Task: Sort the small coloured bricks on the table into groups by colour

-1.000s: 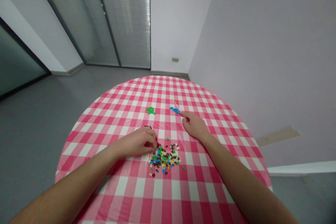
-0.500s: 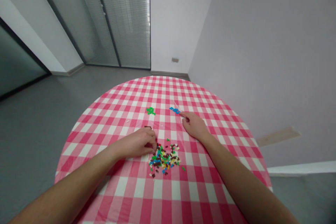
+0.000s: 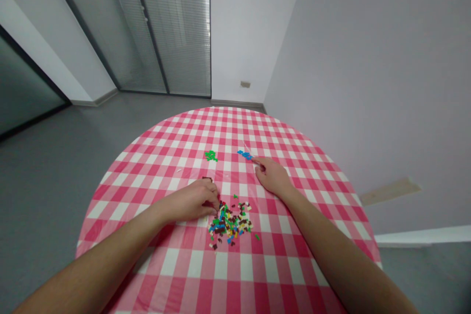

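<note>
Past the mixed brick pile (image 3: pixel 230 224), blue plastic bricks (image 3: pixel 246 155) make a thin line on checked cloth (image 3: pixel 231 279), near end toward the right hand (image 3: pixel 273 175). The left hand (image 3: pixel 198 199) is at the pile's left edge. Both grips curl half-closed; I can't tell if they're empty.

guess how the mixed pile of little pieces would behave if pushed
The mixed pile would probably spread rather than slide as one, since stray pieces lie loose around its edges. Single pieces are likely light, being tiny beside the left hand. They seem unlikely to roll, as several look blocky, though detail is small.
</note>
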`<state>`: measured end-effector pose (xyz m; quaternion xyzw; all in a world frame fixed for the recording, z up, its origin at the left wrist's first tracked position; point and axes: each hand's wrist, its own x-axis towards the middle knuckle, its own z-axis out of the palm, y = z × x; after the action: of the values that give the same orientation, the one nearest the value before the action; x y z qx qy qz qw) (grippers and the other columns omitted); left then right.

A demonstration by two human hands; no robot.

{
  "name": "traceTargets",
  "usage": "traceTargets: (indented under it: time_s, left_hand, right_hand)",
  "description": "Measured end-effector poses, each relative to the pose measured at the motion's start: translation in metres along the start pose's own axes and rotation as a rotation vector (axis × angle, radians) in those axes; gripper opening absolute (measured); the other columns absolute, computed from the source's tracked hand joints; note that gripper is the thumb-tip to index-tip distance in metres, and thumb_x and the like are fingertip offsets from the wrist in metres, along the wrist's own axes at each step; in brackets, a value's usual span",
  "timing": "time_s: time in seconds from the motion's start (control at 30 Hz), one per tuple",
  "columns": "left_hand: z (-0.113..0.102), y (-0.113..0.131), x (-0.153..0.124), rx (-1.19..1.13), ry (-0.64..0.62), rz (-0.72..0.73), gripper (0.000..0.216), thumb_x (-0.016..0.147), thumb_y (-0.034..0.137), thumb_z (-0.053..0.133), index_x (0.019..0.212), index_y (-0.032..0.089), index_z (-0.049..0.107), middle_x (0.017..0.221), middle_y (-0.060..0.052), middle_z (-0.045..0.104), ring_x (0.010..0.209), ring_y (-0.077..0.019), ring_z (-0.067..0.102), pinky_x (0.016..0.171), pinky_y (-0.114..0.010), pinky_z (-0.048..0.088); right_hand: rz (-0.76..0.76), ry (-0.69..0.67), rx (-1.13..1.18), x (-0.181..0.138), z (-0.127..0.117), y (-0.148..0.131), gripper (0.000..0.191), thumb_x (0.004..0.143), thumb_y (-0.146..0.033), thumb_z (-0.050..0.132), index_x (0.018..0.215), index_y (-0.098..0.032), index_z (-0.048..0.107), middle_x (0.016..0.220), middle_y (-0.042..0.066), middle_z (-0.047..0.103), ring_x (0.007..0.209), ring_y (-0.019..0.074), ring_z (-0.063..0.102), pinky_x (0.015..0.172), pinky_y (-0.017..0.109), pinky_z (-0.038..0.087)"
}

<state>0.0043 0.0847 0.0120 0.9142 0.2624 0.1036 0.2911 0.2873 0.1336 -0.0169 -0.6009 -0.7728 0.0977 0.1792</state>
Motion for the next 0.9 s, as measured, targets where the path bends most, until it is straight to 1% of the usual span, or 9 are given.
traceTargets:
  time_s: [0.13, 0.23, 0.37, 0.43, 0.5, 0.57, 0.7, 0.8, 0.9]
  left_hand:
    - [-0.001, 0.001, 0.001, -0.098, 0.077, -0.027, 0.013, 0.092, 0.022, 0.059, 0.085, 0.020, 0.070, 0.087, -0.003, 0.069, 0.086, -0.0181, 0.060, 0.082, -0.032, 0.044]
    - [0.002, 0.000, 0.001, -0.208, 0.196, -0.111, 0.016, 0.094, 0.024, 0.054, 0.087, 0.021, 0.069, 0.089, -0.004, 0.071, 0.085, -0.0176, 0.062, 0.080, -0.032, 0.046]
    - [0.008, 0.000, 0.003, -0.327, 0.364, -0.271, 0.013, 0.089, 0.026, 0.058, 0.089, 0.021, 0.070, 0.091, -0.004, 0.072, 0.081, -0.0181, 0.063, 0.074, -0.031, 0.048]
    - [0.011, 0.002, 0.004, -0.371, 0.403, -0.301, 0.012, 0.087, 0.025, 0.059, 0.089, 0.021, 0.071, 0.091, -0.004, 0.072, 0.080, -0.0179, 0.063, 0.072, -0.031, 0.048]
    - [0.013, 0.004, 0.005, -0.406, 0.428, -0.306, 0.011, 0.086, 0.024, 0.060, 0.088, 0.021, 0.070, 0.088, -0.004, 0.071, 0.078, -0.0169, 0.062, 0.069, -0.030, 0.047]
    - [0.015, 0.006, 0.006, -0.436, 0.435, -0.303, 0.009, 0.085, 0.025, 0.062, 0.085, 0.020, 0.069, 0.082, -0.003, 0.069, 0.072, -0.0152, 0.060, 0.065, -0.028, 0.045]
    - [0.020, 0.005, 0.006, -0.462, 0.437, -0.291, 0.009, 0.084, 0.027, 0.065, 0.081, 0.018, 0.063, 0.071, 0.000, 0.063, 0.062, -0.0121, 0.054, 0.058, -0.025, 0.041]
    - [0.022, 0.003, 0.007, -0.452, 0.445, -0.273, 0.011, 0.085, 0.026, 0.064, 0.080, 0.018, 0.059, 0.068, 0.002, 0.061, 0.060, -0.0115, 0.053, 0.057, -0.025, 0.040]
    - [0.023, 0.002, 0.007, -0.427, 0.455, -0.265, 0.012, 0.084, 0.026, 0.064, 0.077, 0.018, 0.058, 0.069, 0.001, 0.061, 0.061, -0.0115, 0.053, 0.057, -0.025, 0.040]
  right_hand:
    - [-0.012, 0.028, 0.007, 0.000, 0.002, 0.001, 0.038, 0.088, -0.021, 0.051, 0.124, -0.021, 0.065, 0.120, 0.007, 0.069, 0.099, 0.0229, 0.065, 0.079, 0.032, 0.050]
    - [-0.055, 0.101, 0.028, -0.001, 0.000, -0.002, 0.031, 0.089, -0.024, 0.054, 0.116, -0.019, 0.068, 0.106, 0.008, 0.072, 0.089, 0.0219, 0.066, 0.073, 0.032, 0.049]
    - [-0.301, 0.198, 0.188, -0.012, -0.005, -0.022, 0.017, 0.090, -0.026, 0.058, 0.090, -0.018, 0.072, 0.079, 0.006, 0.070, 0.073, 0.0182, 0.062, 0.068, 0.029, 0.047]
    - [-0.432, 0.208, 0.284, -0.020, -0.006, -0.037, 0.016, 0.092, -0.027, 0.058, 0.089, -0.019, 0.072, 0.076, 0.005, 0.069, 0.072, 0.0168, 0.062, 0.067, 0.028, 0.047]
    - [-0.532, 0.187, 0.343, -0.028, -0.005, -0.051, 0.015, 0.092, -0.028, 0.059, 0.091, -0.019, 0.071, 0.075, 0.004, 0.070, 0.070, 0.0156, 0.062, 0.065, 0.026, 0.047]
    - [-0.576, 0.157, 0.380, -0.033, -0.002, -0.059, 0.015, 0.092, -0.029, 0.061, 0.092, -0.019, 0.072, 0.076, 0.004, 0.070, 0.069, 0.0150, 0.062, 0.063, 0.025, 0.046]
    - [-0.577, 0.070, 0.372, -0.036, 0.003, -0.063, 0.015, 0.092, -0.029, 0.061, 0.093, -0.020, 0.073, 0.077, 0.005, 0.071, 0.071, 0.0153, 0.062, 0.063, 0.025, 0.047]
    - [-0.581, -0.017, 0.333, -0.036, 0.003, -0.062, 0.016, 0.093, -0.026, 0.058, 0.093, -0.021, 0.074, 0.078, 0.005, 0.071, 0.075, 0.0161, 0.063, 0.066, 0.026, 0.047]
    - [-0.569, -0.052, 0.324, -0.037, 0.004, -0.062, 0.017, 0.093, -0.027, 0.058, 0.094, -0.022, 0.074, 0.079, 0.005, 0.071, 0.075, 0.0160, 0.063, 0.065, 0.026, 0.047]
